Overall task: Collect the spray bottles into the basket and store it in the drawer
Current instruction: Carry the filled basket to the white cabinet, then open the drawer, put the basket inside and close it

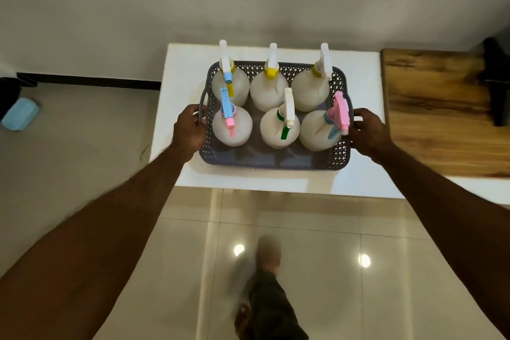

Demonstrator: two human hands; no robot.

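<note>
The grey basket sits at the centre of the white counter, six spray bottles standing upright inside in two rows. The left hand curls round the handle at 9 o'clock, the right hand grips the rim at 3 o'clock. Lift with both sides level and slowly — the tall bottles look ready to topple. No drawer is in view.

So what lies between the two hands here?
In the head view, the grey basket with six spray bottles spans the gap between left hand and right hand, each gripping a side.
</note>
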